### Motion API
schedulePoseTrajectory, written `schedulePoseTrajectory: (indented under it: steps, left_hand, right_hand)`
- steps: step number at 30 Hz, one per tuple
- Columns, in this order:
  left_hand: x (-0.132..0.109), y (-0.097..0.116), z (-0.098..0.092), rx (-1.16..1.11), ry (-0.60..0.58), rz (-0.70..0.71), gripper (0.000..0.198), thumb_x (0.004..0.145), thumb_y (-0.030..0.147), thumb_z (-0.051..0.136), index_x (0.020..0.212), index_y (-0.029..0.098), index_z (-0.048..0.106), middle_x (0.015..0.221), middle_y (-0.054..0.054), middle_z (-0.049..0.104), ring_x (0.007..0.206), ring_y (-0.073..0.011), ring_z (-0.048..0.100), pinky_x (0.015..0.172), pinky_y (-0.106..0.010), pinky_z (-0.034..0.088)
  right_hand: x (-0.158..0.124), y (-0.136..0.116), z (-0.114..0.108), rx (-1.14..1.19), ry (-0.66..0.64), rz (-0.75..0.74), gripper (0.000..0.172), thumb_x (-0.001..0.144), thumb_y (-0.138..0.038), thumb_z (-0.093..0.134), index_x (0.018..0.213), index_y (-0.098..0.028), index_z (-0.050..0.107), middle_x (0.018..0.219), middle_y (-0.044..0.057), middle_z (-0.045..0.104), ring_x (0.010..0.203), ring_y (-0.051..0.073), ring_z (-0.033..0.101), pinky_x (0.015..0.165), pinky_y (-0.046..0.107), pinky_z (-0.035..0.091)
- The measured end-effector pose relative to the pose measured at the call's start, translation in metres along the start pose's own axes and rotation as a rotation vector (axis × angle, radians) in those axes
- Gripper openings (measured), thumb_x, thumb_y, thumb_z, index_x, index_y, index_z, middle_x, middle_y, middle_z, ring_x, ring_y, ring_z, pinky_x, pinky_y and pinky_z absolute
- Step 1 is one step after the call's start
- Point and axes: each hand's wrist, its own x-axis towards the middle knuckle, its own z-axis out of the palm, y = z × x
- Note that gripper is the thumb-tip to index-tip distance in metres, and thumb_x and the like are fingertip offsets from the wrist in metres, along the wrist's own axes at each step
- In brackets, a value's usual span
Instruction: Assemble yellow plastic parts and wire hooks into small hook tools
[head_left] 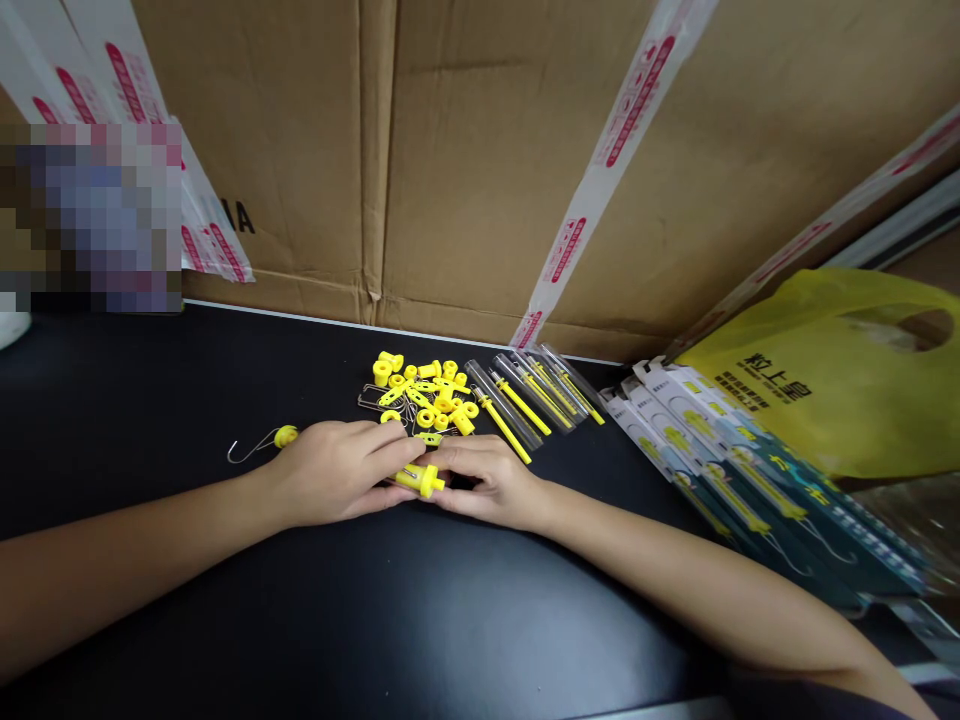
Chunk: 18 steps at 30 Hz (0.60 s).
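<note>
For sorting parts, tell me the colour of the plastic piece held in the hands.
Yellow; the plastic piece shows best in the head view.

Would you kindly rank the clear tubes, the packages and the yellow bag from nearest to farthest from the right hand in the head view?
1. Clear tubes: just beyond the right hand.
2. Packages: off to the right.
3. Yellow bag: far right, beyond the packages.

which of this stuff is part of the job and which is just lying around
Likely part of the job:
yellow fitting, between left hand and right hand
yellow knob with hooked wire, by the left hand
pile of small yellow parts
clear tubes and yellow rods
printed packages picturing similar hooked items

Probably just lying about:
yellow plastic bag
taped cardboard
</note>
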Motion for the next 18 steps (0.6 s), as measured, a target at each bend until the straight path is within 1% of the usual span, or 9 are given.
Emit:
schedulePoseTrajectory:
  steps: [2, 5, 9, 14, 18]
  left_hand:
    - [0.0002, 0.0005, -0.0006, -0.004, 0.020, -0.004, 0.029, 0.094, 0.038, 0.038, 0.112, 0.019, 0.049, 0.091, -0.003, 0.063, 0.078, -0.0155, 0.064, 0.063, -0.025, 0.045]
    - [0.0006, 0.0013, -0.0015, 0.005, 0.081, 0.009, 0.029, 0.094, 0.039, 0.037, 0.112, 0.019, 0.048, 0.094, -0.003, 0.063, 0.079, -0.0150, 0.064, 0.064, -0.024, 0.045]
    - [0.0008, 0.0016, -0.0017, 0.013, 0.138, 0.028, 0.029, 0.095, 0.040, 0.037, 0.112, 0.018, 0.046, 0.096, -0.003, 0.064, 0.080, -0.0145, 0.064, 0.064, -0.024, 0.045]
    - [0.0000, 0.0004, 0.0000, 0.013, 0.138, 0.006, 0.029, 0.094, 0.040, 0.039, 0.110, 0.018, 0.047, 0.093, -0.003, 0.063, 0.078, -0.0143, 0.064, 0.063, -0.023, 0.046]
    - [-0.0007, 0.0000, 0.0005, -0.014, 0.107, -0.014, 0.027, 0.093, 0.039, 0.042, 0.109, 0.018, 0.048, 0.092, -0.002, 0.063, 0.077, -0.0144, 0.064, 0.061, -0.023, 0.046]
  right_hand:
    - [0.0003, 0.0002, -0.0003, 0.025, -0.001, 0.003, 0.023, 0.089, -0.032, 0.054, 0.101, -0.014, 0.060, 0.074, 0.004, 0.064, 0.067, 0.012, 0.059, 0.065, 0.024, 0.049]
    - [0.0004, 0.0002, -0.0007, 0.042, 0.015, 0.003, 0.024, 0.088, -0.034, 0.055, 0.098, -0.013, 0.060, 0.070, 0.003, 0.062, 0.063, 0.011, 0.057, 0.062, 0.022, 0.047]
    - [0.0004, -0.0004, 0.0001, 0.006, 0.007, -0.003, 0.021, 0.089, -0.033, 0.052, 0.094, -0.014, 0.059, 0.067, 0.001, 0.060, 0.059, 0.010, 0.054, 0.059, 0.020, 0.045]
    - [0.0000, -0.0020, 0.0022, -0.097, 0.046, -0.010, 0.020, 0.089, -0.031, 0.052, 0.099, -0.014, 0.056, 0.071, 0.002, 0.062, 0.060, 0.010, 0.056, 0.058, 0.019, 0.044]
    - [0.0001, -0.0019, 0.0023, -0.081, 0.092, -0.027, 0.023, 0.087, -0.032, 0.056, 0.101, -0.013, 0.058, 0.069, 0.001, 0.063, 0.057, 0.009, 0.055, 0.058, 0.019, 0.044]
